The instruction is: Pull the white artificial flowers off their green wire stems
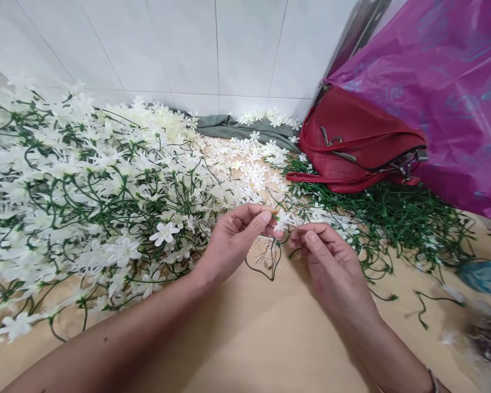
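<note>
Over the table, my left hand (241,229) pinches a small white artificial flower (284,219) between thumb and fingers, near its green base. The petals point right, towards my right hand (327,256). That hand is closed, its thumb pressed to the bent fingers just right of the petals; whatever is in its fingertips is hidden. Below and between both hands, a green stem (265,278) curves over the table, with thin white stamens (265,255) near it. A large heap of white artificial flowers (106,196) on green stems lies left of my left hand.
Loose white blossoms (249,169) cover the tabletop (245,338) towards the tiled wall (245,49), by a grey-green cloth (229,126). A red handbag (352,136) rests at the right on green stems (401,213), beside a purple plastic bag (445,103). A clear plastic bag (486,338) lies lower right.
</note>
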Demonstrator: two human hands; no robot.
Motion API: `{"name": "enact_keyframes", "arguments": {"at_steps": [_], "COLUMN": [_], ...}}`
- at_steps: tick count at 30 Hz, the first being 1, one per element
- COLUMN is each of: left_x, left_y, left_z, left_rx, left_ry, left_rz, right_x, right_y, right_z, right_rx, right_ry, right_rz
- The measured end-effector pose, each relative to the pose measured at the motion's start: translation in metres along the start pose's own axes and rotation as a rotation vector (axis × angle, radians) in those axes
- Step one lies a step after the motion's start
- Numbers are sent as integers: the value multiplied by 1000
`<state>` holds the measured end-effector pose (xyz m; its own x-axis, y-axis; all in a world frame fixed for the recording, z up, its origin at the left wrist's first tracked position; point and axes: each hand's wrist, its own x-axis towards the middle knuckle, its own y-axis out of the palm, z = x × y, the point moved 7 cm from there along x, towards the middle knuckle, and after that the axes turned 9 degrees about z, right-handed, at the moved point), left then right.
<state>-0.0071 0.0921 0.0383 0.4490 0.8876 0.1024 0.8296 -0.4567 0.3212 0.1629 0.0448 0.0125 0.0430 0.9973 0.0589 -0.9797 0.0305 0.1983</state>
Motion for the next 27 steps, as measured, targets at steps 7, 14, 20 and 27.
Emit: {"name": "enact_keyframes", "arguments": {"at_steps": [7, 14, 20, 27], "left_x": [1, -26, -31, -13], "left_y": [5, 46, 38, 35], "left_z": [-20, 22, 44, 10], "left_rx": [-350, -132, 367, 17], "left_ry": [-26, -481, -475, -302], "left_rz": [74, 661, 725, 592], "right_x": [-3, -2, -2, -3], "right_y": [-5, -1, 3, 0], "right_z": [9, 10, 13, 5], "right_rx": [-288, -497, -644, -506], "right_ry": [-66, -116, -217, -99], "right_rz": [-71, -10, 35, 47]}}
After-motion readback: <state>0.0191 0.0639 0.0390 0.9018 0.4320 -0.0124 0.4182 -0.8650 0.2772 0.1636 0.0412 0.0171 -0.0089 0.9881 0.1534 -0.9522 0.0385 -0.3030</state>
